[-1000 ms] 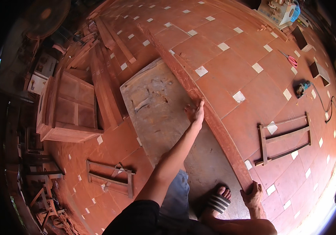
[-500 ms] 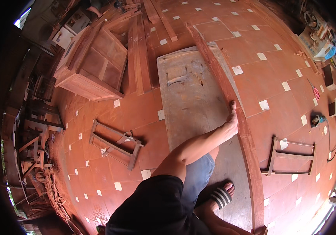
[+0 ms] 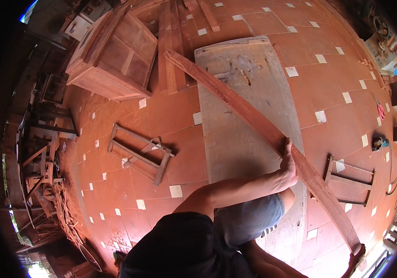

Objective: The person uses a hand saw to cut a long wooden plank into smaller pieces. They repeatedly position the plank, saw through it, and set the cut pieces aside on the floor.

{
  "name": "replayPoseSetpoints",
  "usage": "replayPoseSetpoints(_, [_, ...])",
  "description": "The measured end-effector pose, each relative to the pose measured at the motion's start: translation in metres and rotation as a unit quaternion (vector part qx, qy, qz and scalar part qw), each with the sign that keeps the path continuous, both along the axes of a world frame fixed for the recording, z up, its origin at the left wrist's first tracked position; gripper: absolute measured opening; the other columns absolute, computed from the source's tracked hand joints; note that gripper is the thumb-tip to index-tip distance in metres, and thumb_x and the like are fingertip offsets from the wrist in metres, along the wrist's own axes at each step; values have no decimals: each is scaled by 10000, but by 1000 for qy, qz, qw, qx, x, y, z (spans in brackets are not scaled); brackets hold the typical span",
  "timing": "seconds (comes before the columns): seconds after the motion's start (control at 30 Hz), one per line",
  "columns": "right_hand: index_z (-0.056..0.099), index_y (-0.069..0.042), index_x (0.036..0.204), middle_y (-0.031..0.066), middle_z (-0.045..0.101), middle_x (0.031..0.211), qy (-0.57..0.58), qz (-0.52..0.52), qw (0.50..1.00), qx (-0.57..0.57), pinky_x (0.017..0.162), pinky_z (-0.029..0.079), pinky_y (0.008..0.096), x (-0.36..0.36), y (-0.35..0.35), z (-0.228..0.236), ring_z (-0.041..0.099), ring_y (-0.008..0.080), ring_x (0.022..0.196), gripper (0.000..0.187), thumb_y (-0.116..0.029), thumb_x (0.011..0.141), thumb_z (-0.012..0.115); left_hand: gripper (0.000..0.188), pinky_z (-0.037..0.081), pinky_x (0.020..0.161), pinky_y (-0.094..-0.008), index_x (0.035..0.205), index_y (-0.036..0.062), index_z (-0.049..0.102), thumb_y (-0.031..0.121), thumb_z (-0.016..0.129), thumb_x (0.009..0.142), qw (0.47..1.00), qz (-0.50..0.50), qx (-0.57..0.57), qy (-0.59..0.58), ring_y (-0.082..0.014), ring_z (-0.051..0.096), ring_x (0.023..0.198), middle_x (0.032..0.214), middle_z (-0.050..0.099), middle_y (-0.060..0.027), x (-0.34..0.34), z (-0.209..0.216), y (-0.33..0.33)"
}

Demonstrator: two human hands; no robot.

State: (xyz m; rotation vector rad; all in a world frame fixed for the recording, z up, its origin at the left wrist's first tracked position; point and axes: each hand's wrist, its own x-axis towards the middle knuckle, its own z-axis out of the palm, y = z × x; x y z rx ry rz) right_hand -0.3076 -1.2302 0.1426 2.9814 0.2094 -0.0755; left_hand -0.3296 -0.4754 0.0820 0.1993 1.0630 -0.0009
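A long reddish-brown wooden plank (image 3: 242,109) lies slantwise over a worn grey board (image 3: 233,153), its far end toward the left and its near end off to the right. My left hand (image 3: 289,169) grips the plank around its middle, thumb on the upper side. Down at the lower right, my right hand (image 3: 356,260) is closed on the plank's near end, partly in shadow. My bent knee in grey-blue shorts (image 3: 249,215) is beside the grey board.
A wooden cabinet (image 3: 106,85) and long boards (image 3: 169,69) stand at the far left. One frame saw (image 3: 162,167) lies left of the grey board, another frame saw (image 3: 350,181) right of it. Red-handled scissors (image 3: 381,111) and a corded power tool (image 3: 380,142) lie farther right.
The plank has turned from the grey board's right edge to a diagonal, its far end swinging left and its near end right. Both hands have moved with it, the right one outward.
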Motion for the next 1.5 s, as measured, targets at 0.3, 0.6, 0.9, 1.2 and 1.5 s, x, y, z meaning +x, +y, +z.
replayPoseSetpoints(0.3, [364,-143,1590,142,484,1586,-23,85,996,-19,1113,510,515,158,-21,4,501,396,1403,1071,169,665,804,1166,398,1184,-472,1615,139,318,950,525,803,994,90,-14,-54,-264,477,1437,1543,507,-103,-25,-6,-15])
replayPoseSetpoints(0.6, [355,-124,1578,146,446,1583,22,66,986,153,1112,494,490,269,57,-15,465,378,1418,1099,117,634,862,1092,427,1109,-435,1548,170,412,938,573,789,983,178,-26,-27,-224,510,1388,1492,557,-42,-58,10,6])
replayPoseSetpoints(0.9, [632,-36,1256,189,686,1237,-133,379,909,113,971,533,495,294,310,-49,639,419,1149,457,-75,838,813,1036,376,1160,-567,1526,176,443,894,567,791,964,263,-7,-25,-334,447,1409,1523,483,-134,-113,-14,127])
replayPoseSetpoints(1.2, [506,-151,934,2,594,994,-314,363,837,-262,1039,472,395,257,528,-153,603,190,1043,80,-189,997,535,970,212,1193,-628,1553,208,439,781,636,796,933,321,131,98,-357,310,1510,1629,395,-109,-264,-71,254])
replayPoseSetpoints(1.5, [494,-201,949,-10,537,914,-420,332,822,-194,932,470,483,191,676,-208,583,205,938,60,-203,1008,507,879,337,1038,-621,1398,229,554,716,701,682,934,305,146,112,-316,461,1332,1421,572,-65,-409,-117,335])
